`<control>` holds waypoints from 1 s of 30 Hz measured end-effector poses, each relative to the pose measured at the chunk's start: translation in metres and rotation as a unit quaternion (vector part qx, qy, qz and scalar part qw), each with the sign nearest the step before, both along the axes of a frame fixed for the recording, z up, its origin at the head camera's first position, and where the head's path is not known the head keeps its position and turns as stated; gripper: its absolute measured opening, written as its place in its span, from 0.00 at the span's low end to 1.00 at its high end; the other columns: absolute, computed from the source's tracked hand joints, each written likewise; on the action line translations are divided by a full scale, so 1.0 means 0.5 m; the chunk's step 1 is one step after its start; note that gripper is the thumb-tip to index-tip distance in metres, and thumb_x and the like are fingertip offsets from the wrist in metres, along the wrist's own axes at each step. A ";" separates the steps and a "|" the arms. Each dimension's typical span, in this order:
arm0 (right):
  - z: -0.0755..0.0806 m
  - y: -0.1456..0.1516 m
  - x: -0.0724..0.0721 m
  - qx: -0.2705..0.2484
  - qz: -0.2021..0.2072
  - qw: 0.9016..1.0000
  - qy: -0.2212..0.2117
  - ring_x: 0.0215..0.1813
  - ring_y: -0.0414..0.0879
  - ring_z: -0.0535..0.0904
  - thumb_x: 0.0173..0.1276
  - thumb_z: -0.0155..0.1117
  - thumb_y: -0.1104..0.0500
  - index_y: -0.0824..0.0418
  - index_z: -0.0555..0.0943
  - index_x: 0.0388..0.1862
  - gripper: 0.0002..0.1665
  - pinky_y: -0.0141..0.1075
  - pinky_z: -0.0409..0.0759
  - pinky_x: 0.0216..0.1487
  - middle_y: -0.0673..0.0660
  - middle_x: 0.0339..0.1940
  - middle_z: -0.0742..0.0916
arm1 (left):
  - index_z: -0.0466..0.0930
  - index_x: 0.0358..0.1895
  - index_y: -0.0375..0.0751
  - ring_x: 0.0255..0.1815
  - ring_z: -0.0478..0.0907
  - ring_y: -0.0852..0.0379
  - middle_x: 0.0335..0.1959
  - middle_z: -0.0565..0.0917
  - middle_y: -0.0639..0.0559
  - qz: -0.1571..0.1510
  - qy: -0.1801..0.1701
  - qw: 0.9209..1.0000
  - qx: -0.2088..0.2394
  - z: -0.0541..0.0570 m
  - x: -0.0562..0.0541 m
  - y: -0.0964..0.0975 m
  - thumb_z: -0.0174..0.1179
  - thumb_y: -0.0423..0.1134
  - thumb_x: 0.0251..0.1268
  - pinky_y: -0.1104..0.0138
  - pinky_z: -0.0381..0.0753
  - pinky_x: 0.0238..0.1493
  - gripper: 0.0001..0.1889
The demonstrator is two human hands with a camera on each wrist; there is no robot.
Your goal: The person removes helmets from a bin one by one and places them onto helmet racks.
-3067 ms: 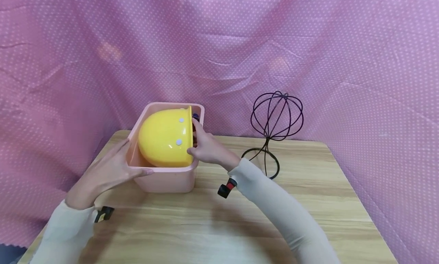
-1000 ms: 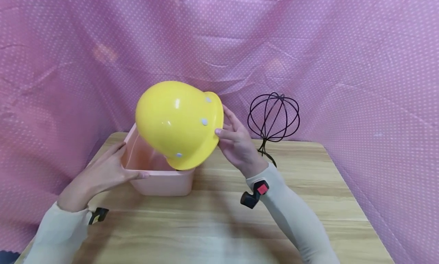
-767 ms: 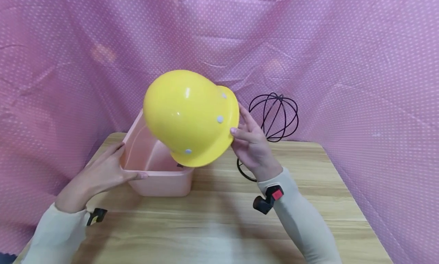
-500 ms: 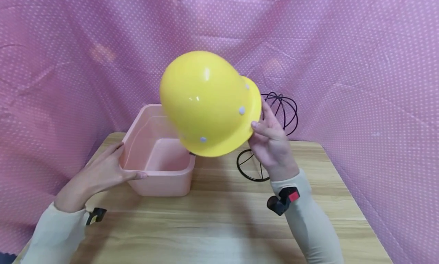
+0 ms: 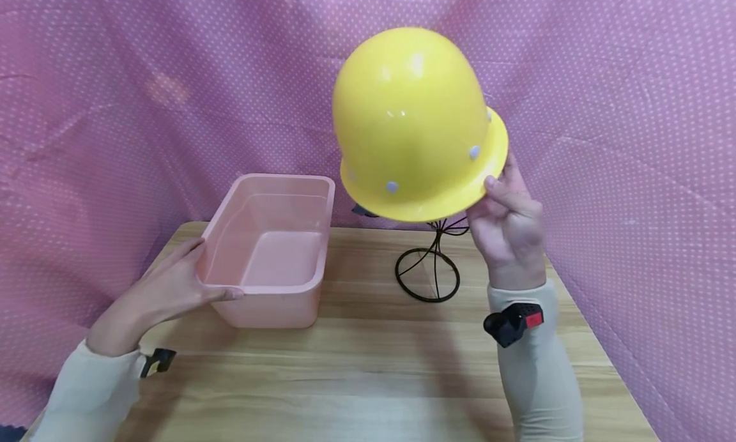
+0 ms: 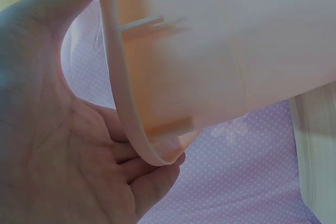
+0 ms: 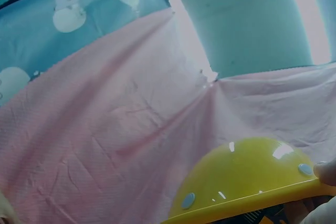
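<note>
A yellow hard hat (image 5: 411, 122) with pale round studs is held up above the table, dome upward and tilted. My right hand (image 5: 508, 228) grips its brim at the right side, thumb on top and fingers underneath; the right wrist view shows the same hold on the hard hat (image 7: 247, 171). On the left stands a pink plastic bin (image 5: 267, 290) with nothing inside. My left hand (image 5: 167, 289) holds the bin's near left corner, its thumb along the front rim. In the left wrist view the fingertips (image 6: 157, 187) curl round the rim of the bin (image 6: 226, 51).
Behind and below the hard hat stands a black wire stand (image 5: 435, 263) with a ring base, its upper part hidden by the hat. The wooden table (image 5: 356, 365) is bordered by a pink dotted curtain (image 5: 621, 142).
My right hand has lifted the hard hat out of the bin and moved it up and to the right, turning its dome upward. My left hand has stayed on the bin.
</note>
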State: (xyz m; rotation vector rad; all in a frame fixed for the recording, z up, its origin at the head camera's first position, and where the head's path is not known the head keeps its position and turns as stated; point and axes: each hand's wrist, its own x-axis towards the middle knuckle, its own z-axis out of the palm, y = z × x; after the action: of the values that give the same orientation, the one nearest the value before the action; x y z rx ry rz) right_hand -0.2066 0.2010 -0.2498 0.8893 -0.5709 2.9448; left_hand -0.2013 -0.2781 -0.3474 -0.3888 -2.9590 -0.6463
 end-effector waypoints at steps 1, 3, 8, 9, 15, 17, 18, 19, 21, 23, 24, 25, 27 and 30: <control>0.001 0.005 -0.001 -0.013 0.003 1.000 0.000 0.79 0.56 0.66 0.67 0.40 0.82 0.62 0.57 0.80 0.42 0.46 0.71 0.76 0.61 0.80 0.67 | 0.53 0.80 0.34 0.72 0.64 0.31 0.72 0.65 0.26 0.001 -0.001 1.000 -0.002 0.000 0.000 0.000 0.73 0.71 0.44 0.36 0.66 0.67 0.65; 0.004 0.015 -0.001 -0.028 0.001 1.000 0.001 0.78 0.56 0.68 0.67 0.40 0.82 0.63 0.57 0.80 0.42 0.46 0.71 0.76 0.61 0.79 0.68 | 0.53 0.80 0.33 0.72 0.64 0.30 0.73 0.64 0.25 0.006 -0.003 1.000 -0.007 0.000 0.000 0.000 0.72 0.72 0.44 0.35 0.65 0.68 0.66; 0.008 0.034 -0.004 -0.072 0.000 0.997 -0.014 0.80 0.55 0.65 0.66 0.42 0.83 0.62 0.59 0.80 0.44 0.46 0.64 0.81 0.61 0.79 0.69 | 0.53 0.79 0.32 0.72 0.64 0.29 0.73 0.64 0.25 0.011 0.000 1.000 -0.011 -0.001 -0.002 0.000 0.72 0.72 0.44 0.34 0.65 0.68 0.67; 0.008 0.037 -0.005 -0.079 -0.003 0.997 -0.019 0.80 0.55 0.65 0.65 0.42 0.83 0.62 0.59 0.80 0.44 0.45 0.61 0.82 0.61 0.79 0.69 | 0.53 0.79 0.32 0.72 0.64 0.30 0.73 0.64 0.25 0.009 0.002 1.000 -0.009 -0.002 -0.002 0.000 0.72 0.72 0.44 0.35 0.65 0.68 0.66; 0.005 0.060 -0.013 -0.114 -0.005 0.993 -0.037 0.83 0.53 0.61 0.63 0.43 0.84 0.60 0.61 0.80 0.45 0.43 0.51 0.86 0.60 0.80 0.69 | 0.61 0.76 0.35 0.67 0.69 0.35 0.66 0.73 0.29 -0.018 0.046 0.999 0.019 -0.010 -0.003 -0.001 0.76 0.67 0.43 0.41 0.69 0.63 0.60; 0.004 0.067 -0.015 -0.128 -0.006 0.991 -0.044 0.82 0.53 0.61 0.63 0.43 0.84 0.60 0.62 0.79 0.45 0.43 0.51 0.86 0.60 0.79 0.70 | 0.64 0.74 0.37 0.64 0.72 0.38 0.62 0.76 0.32 -0.025 0.069 0.997 0.029 -0.014 -0.004 -0.001 0.78 0.65 0.42 0.47 0.70 0.60 0.57; 0.003 0.070 -0.016 -0.133 -0.008 0.990 -0.045 0.82 0.53 0.61 0.62 0.43 0.85 0.61 0.62 0.79 0.46 0.43 0.52 0.85 0.60 0.79 0.70 | 0.65 0.74 0.39 0.62 0.73 0.41 0.61 0.78 0.35 -0.028 0.079 0.996 0.036 -0.016 -0.004 -0.001 0.79 0.64 0.41 0.52 0.70 0.60 0.56; 0.003 0.073 -0.017 -0.139 -0.011 0.989 -0.047 0.82 0.53 0.62 0.62 0.43 0.85 0.61 0.62 0.79 0.46 0.43 0.53 0.85 0.60 0.79 0.70 | 0.66 0.73 0.42 0.60 0.75 0.44 0.60 0.79 0.38 -0.033 0.083 0.995 0.048 -0.018 -0.005 0.000 0.80 0.63 0.41 0.57 0.70 0.60 0.55; 0.001 0.079 -0.018 -0.153 -0.013 0.987 -0.053 0.82 0.54 0.63 0.61 0.42 0.85 0.62 0.63 0.78 0.46 0.43 0.55 0.85 0.61 0.79 0.71 | 0.67 0.73 0.47 0.57 0.76 0.51 0.58 0.81 0.45 -0.041 0.088 0.993 0.071 -0.022 -0.008 0.000 0.81 0.60 0.40 0.68 0.68 0.58 0.53; -0.001 0.083 -0.019 -0.166 -0.015 0.984 -0.058 0.81 0.54 0.64 0.61 0.43 0.86 0.63 0.63 0.78 0.46 0.44 0.58 0.84 0.61 0.78 0.71 | 0.66 0.74 0.51 0.56 0.76 0.55 0.59 0.81 0.50 -0.042 0.073 0.992 0.095 -0.026 -0.010 -0.001 0.82 0.58 0.41 0.75 0.66 0.57 0.52; -0.002 0.085 -0.019 -0.172 -0.013 0.983 -0.060 0.81 0.54 0.65 0.60 0.42 0.86 0.62 0.63 0.78 0.46 0.44 0.59 0.83 0.61 0.78 0.72 | 0.66 0.74 0.51 0.57 0.76 0.55 0.60 0.80 0.50 -0.039 0.065 0.992 0.103 -0.028 -0.011 -0.003 0.82 0.58 0.41 0.77 0.65 0.57 0.52; -0.003 0.087 -0.019 -0.178 -0.010 0.982 -0.062 0.80 0.55 0.65 0.60 0.42 0.86 0.62 0.64 0.77 0.46 0.45 0.60 0.83 0.61 0.77 0.72 | 0.64 0.75 0.51 0.59 0.75 0.54 0.62 0.79 0.50 -0.031 0.051 0.992 0.110 -0.029 -0.010 -0.006 0.81 0.58 0.42 0.74 0.66 0.60 0.53; -0.007 0.089 -0.020 -0.185 -0.008 0.981 -0.065 0.80 0.55 0.66 0.60 0.42 0.86 0.62 0.64 0.77 0.46 0.47 0.64 0.81 0.62 0.77 0.72 | 0.60 0.78 0.48 0.65 0.72 0.48 0.67 0.75 0.44 -0.007 0.031 0.994 0.109 -0.032 -0.006 -0.014 0.79 0.60 0.45 0.64 0.66 0.66 0.56; -0.013 0.092 -0.022 -0.197 -0.004 0.978 -0.068 0.78 0.56 0.68 0.60 0.42 0.86 0.63 0.65 0.77 0.45 0.48 0.67 0.79 0.62 0.77 0.73 | 0.57 0.80 0.46 0.72 0.67 0.40 0.73 0.70 0.38 0.016 0.028 0.993 0.112 -0.040 0.001 -0.026 0.78 0.59 0.48 0.47 0.65 0.68 0.57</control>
State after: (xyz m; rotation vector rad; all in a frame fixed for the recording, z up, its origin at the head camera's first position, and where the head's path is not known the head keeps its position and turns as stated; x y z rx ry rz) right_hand -0.2176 0.2472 -0.2561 0.6438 0.0178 2.9650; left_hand -0.2005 -0.2913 -0.3674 -0.3344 -2.7933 -0.9341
